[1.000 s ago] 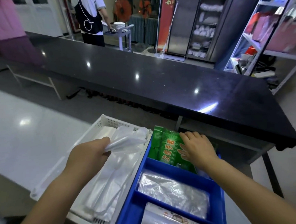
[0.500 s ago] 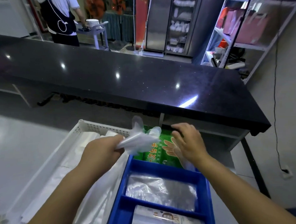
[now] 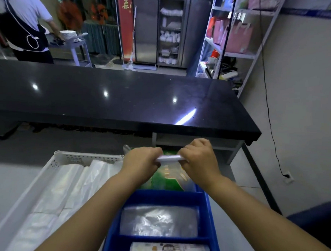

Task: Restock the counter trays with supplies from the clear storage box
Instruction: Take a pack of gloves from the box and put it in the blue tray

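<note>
Gripping a clear plastic bundle (image 3: pixel 168 158), apparently gloves, both hands (image 3: pixel 143 161) (image 3: pixel 198 160) hide its ends.

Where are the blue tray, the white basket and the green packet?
blue tray (image 3: pixel 159 196): head view, on its far divider wall.
white basket (image 3: pixel 87 158): head view, on its perforated far rim.
green packet (image 3: pixel 162 180): head view, on its printed face below the hands.

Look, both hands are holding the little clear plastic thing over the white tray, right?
Not quite. Both the left hand and the right hand do pinch the clear plastic, but the head view shows it over the far end of the blue tray, above the green packet. The white tray sits off to the left.
</note>
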`<state>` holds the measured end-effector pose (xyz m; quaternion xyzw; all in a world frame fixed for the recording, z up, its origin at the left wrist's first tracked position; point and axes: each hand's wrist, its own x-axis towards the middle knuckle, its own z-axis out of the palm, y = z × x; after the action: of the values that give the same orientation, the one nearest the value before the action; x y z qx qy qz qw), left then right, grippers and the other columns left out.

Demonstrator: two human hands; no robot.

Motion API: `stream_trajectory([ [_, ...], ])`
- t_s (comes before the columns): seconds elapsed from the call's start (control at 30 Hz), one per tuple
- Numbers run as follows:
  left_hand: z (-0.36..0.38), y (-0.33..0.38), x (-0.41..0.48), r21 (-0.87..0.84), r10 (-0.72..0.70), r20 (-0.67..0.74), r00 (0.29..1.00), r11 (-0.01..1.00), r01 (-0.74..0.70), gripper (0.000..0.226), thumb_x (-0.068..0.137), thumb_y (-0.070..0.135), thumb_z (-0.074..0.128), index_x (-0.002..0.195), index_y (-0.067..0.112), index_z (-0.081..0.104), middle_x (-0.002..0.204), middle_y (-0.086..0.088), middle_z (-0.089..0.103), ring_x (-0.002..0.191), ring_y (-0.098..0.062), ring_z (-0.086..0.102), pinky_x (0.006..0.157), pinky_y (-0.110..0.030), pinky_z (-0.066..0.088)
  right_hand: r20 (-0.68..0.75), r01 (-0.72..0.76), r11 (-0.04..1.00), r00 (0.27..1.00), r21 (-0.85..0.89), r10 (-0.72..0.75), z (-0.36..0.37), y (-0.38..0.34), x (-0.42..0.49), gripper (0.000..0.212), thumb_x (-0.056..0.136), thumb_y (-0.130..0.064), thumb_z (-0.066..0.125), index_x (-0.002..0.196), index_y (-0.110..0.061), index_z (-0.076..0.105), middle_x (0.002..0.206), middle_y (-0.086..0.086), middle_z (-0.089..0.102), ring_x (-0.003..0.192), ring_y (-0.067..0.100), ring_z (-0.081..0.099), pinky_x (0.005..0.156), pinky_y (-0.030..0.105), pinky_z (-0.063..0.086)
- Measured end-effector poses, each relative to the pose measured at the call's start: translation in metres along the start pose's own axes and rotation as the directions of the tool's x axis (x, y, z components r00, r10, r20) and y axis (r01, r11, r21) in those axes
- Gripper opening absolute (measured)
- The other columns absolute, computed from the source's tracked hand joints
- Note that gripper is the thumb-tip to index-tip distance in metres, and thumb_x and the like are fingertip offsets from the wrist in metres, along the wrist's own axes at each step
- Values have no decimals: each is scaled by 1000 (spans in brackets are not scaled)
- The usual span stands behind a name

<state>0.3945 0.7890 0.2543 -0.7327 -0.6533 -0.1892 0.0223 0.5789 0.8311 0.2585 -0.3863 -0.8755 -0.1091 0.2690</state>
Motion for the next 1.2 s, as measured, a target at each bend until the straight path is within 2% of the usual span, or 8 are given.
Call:
stream_trajectory([
  [0.17,-1,-11,-1,-8,119,-371,921,991,-131,10,71,6,72,79,13,70,80,-3,72,81,-27,64,73,-34,45,-272,-68,996,961,-55,50,9,10,-4,15,66,-6,74,63,-17,65,62,-2,65,66,23,59,86,34,38],
  [0.27,19,-14,-16,22,175,-440,881,983,-184,8,72,4,68,75,11,70,79,-4,71,74,-24,64,70,-31,42,-328,-75,995,943,-71,47,25,7,-18,19,71,-8,74,60,-17,61,65,-3,65,69,24,59,80,34,37],
  [0.43,49,-18,-38,-40,167,-99,981,984,-171,31,47,-4,81,68,16,69,64,1,68,58,-21,62,59,-25,48,96,-32,996,995,-80,39,52,5,-50,15,62,-13,77,58,-21,65,61,-4,64,64,21,58,71,32,43],
  [0.6,56,-24,-50,-178,57,23,998,983,-52,37,65,2,69,99,14,68,91,-2,72,87,-23,65,81,-35,49,359,-56,998,932,5,51,54,9,-54,28,40,-4,83,54,-21,66,54,-6,65,55,18,58,59,32,48],
  [0.77,58,-32,-49,-254,-5,109,994,967,33,33,84,14,54,115,24,59,109,4,67,102,-18,57,88,-31,41,562,-193,977,820,94,108,57,16,-46,13,78,-31,70,76,-20,66,82,5,67,82,27,53,69,34,42],
  [0.83,59,-32,-44,-240,-38,175,984,968,80,34,84,10,47,111,27,60,104,3,67,97,-20,57,78,-29,40,583,-256,960,799,110,146,59,16,-46,14,82,-37,64,89,-25,64,93,3,66,91,28,50,70,32,39],
  [0.97,62,-28,-33,-172,-49,255,966,980,95,27,82,11,46,101,27,56,101,0,66,90,-22,57,65,-29,33,453,-259,950,878,175,156,60,9,-42,42,77,-39,68,116,-29,56,107,-8,64,101,15,53,91,34,37],
  [1.2,60,-35,-30,-72,12,195,981,997,2,32,82,12,54,112,22,60,108,-3,63,100,-24,54,79,-32,39,460,-159,981,883,112,90,67,8,-45,19,89,-27,55,105,-25,65,107,-4,65,103,18,51,91,33,31],
])
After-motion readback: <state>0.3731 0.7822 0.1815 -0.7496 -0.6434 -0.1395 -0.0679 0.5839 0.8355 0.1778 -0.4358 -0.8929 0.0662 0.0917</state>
